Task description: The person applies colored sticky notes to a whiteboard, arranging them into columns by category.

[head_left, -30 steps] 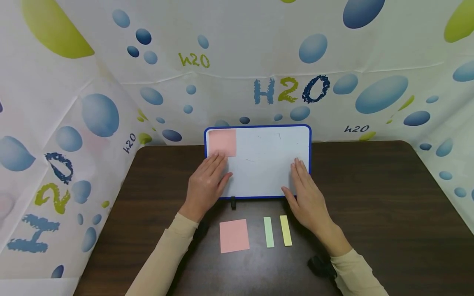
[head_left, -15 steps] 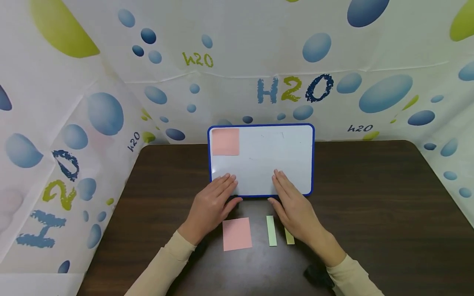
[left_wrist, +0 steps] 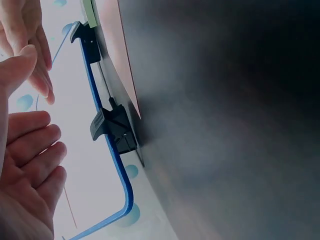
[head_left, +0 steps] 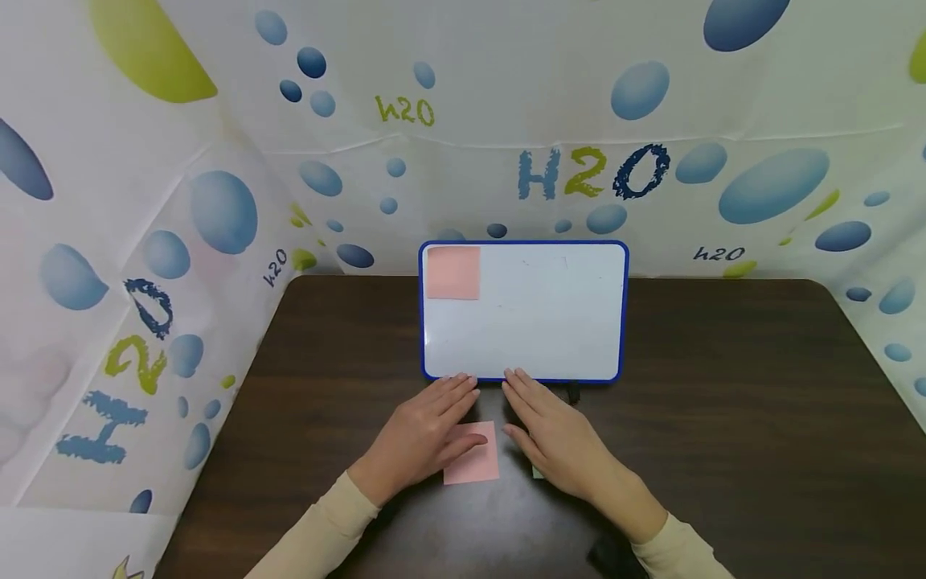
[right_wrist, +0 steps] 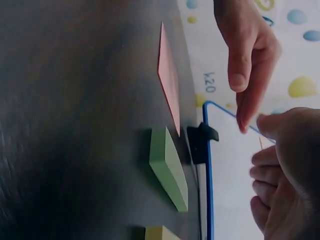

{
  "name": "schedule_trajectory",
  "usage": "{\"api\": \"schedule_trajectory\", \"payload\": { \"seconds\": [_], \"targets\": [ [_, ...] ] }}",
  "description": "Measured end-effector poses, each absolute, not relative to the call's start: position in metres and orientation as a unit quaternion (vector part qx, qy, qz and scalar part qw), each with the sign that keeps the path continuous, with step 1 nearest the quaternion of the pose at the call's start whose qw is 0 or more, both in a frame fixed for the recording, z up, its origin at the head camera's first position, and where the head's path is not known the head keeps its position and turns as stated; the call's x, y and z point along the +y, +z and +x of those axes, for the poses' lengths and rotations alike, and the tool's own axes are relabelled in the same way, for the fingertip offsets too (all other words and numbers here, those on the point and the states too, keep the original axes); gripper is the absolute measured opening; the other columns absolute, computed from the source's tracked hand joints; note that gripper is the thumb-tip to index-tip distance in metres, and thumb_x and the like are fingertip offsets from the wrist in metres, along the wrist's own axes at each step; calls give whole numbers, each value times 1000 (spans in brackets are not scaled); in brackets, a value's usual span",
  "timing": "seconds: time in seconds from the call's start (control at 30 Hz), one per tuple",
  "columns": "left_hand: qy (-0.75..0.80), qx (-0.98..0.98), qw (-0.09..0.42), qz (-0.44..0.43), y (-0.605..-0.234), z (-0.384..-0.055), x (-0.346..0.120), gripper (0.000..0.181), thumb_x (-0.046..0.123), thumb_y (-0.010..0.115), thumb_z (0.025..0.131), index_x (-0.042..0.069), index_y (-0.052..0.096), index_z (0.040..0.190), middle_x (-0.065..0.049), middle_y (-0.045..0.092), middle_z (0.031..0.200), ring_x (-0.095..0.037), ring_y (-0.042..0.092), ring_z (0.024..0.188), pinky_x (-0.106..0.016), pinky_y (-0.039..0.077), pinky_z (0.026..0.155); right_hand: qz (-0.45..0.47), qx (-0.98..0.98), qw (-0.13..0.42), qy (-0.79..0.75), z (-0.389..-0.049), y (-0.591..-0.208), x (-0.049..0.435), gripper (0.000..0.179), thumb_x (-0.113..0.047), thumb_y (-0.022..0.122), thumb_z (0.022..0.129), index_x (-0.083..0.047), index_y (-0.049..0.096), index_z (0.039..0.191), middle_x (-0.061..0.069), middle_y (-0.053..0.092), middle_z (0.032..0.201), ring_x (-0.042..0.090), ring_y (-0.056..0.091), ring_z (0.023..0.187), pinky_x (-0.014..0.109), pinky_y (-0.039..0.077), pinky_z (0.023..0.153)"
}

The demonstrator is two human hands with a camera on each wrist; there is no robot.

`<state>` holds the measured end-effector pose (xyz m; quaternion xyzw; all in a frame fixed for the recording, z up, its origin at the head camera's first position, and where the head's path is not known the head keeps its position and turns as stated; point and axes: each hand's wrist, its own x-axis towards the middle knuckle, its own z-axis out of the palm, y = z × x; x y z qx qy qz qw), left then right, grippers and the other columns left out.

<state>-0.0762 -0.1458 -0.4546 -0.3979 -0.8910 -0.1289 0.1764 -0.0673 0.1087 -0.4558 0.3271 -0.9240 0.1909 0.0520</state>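
Observation:
A whiteboard (head_left: 535, 330) with a blue frame stands at the table's back, a pink sticky note (head_left: 452, 273) on its upper left corner. My left hand (head_left: 423, 442) is in front of the board's lower edge, fingers straight, over part of a second pink sticky note (head_left: 476, 468) on the table. My right hand (head_left: 560, 442) mirrors it with straight fingers and hides most of the green sticky pad (right_wrist: 168, 165). The yellow sticky pad (right_wrist: 159, 233) shows only in the right wrist view. Neither hand holds anything; contact with the frame is unclear.
Black clips (left_wrist: 112, 125) of a stand grip the board's lower edge. The dark wooden table (head_left: 723, 402) extends to both sides. A white curtain (head_left: 463, 72) with blue and green drops hangs behind and at the sides.
Both hands have slid down off the whiteboard's face towards me and closer together. The right hand now covers the yellow pad and most of the green one in the head view.

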Motion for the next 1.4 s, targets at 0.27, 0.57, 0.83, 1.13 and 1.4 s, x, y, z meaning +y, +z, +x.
{"api": "schedule_trajectory", "payload": {
  "seconds": [0.27,0.57,0.83,1.13,1.4],
  "targets": [
    [-125,-896,101,-415,-458,-65,-148,60,50,72,92,6,68,133,-10,67,137,-23,61,133,-39,48,114,366,-914,-10,174,-57,-458,102,57,-39,54,106,-4,49,150,9,41,163,23,36,153,42,41,121],
    [-94,-906,29,-413,-457,-58,-154,59,52,71,92,7,70,130,-8,70,133,-22,65,127,-39,50,113,391,-907,-55,146,-53,-464,91,57,-37,53,106,-4,47,152,13,43,161,26,40,151,43,43,119],
    [-79,-905,13,-418,-458,-57,-153,62,56,73,88,8,72,127,-7,71,131,-21,67,124,-38,51,111,407,-902,-78,119,-49,-472,88,59,-39,52,106,-4,44,154,13,42,162,25,39,151,41,42,120],
    [-89,-903,11,-421,-459,-60,-152,50,49,73,90,9,74,121,-6,73,127,-20,69,120,-37,54,108,403,-903,-75,127,-49,-474,86,60,-39,55,105,-3,46,152,13,44,160,26,42,149,41,43,119],
    [-110,-904,-3,-412,-457,-61,-152,41,41,71,94,10,75,121,-6,74,126,-21,70,119,-38,56,105,393,-905,-82,139,-49,-472,86,59,-39,55,105,-4,47,152,13,45,159,25,44,148,42,45,117]
  ]
}}
